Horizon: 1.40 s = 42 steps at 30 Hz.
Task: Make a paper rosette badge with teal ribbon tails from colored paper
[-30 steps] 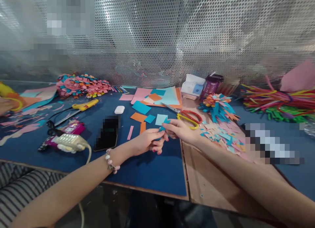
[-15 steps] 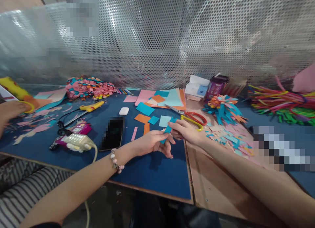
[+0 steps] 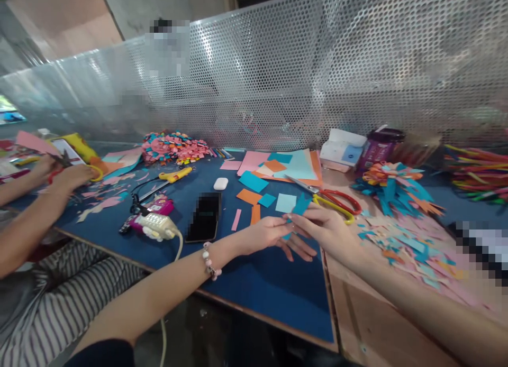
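Note:
Over the blue tabletop, my left hand [image 3: 272, 236] and my right hand [image 3: 323, 224] meet at a small piece of blue paper [image 3: 301, 204] with a notched upper edge. My left thumb and index finger pinch its lower part, while the other fingers extend below. My right fingertips close on the paper from the right. Just behind are scissors [image 3: 337, 202] with red and yellow handles, lying with blades apart. A pale blue paper square [image 3: 286, 202], orange paper rectangle [image 3: 249, 196] and pink strip [image 3: 236, 219] lie near my hands.
A phone [image 3: 204, 217], white earbud case [image 3: 220, 183], power strip [image 3: 159, 224] and yellow glue gun [image 3: 175, 174] lie left. Paper scraps [image 3: 413, 245] and a paper flower bundle [image 3: 397, 184] are right. A co-worker's hand [image 3: 81, 176] holds scissors at far left. Perforated metal [image 3: 270, 92] stands behind.
The view has turned left, so the table appears shifted right and more of the co-worker shows. Both my hands still hold the blue paper; my left lower fingers have straightened.

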### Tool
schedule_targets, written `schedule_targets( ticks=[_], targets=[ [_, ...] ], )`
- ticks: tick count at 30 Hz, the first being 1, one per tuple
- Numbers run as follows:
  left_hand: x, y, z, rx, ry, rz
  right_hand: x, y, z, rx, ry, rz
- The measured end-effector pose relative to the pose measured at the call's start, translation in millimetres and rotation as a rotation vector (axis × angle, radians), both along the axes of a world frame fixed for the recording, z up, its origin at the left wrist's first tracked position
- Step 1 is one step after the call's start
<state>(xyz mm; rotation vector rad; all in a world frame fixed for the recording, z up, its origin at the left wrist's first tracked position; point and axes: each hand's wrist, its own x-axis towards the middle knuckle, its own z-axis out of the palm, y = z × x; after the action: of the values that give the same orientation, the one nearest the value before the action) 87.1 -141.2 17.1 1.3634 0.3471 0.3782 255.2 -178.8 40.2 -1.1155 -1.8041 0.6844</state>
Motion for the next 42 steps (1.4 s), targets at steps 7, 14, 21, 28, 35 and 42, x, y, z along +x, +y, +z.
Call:
schedule_targets(
  ticks=[7,14,21,28,35,42],
  targets=[
    [-3.4,-7.2,7.4,0.684,0.173,0.342,10.2,-24.2,-2.4,0.144,-0.169,-0.099],
    [-3.1,-3.5,-4.1,0.755,0.227,0.401,11.9,-33.2,-6.1,0.171,-0.250,-0.096],
    [-3.1,0.6,-5.0,0.687,0.294,0.438,13.0,-31.4,-15.0,0.128,-0.207,-0.101],
    [-3.0,1.7,-3.8,0.623,0.333,0.513,14.1,-30.0,-32.8,-0.031,-0.137,-0.184],
    [-2.4,2.6,-7.4,0.583,0.373,0.534,13.5,-27.6,-39.3,-0.050,-0.187,-0.172],
    [-2.4,1.5,-5.4,0.642,0.364,0.452,10.8,-29.7,-40.6,-0.046,-0.215,-0.138]
  ],
)
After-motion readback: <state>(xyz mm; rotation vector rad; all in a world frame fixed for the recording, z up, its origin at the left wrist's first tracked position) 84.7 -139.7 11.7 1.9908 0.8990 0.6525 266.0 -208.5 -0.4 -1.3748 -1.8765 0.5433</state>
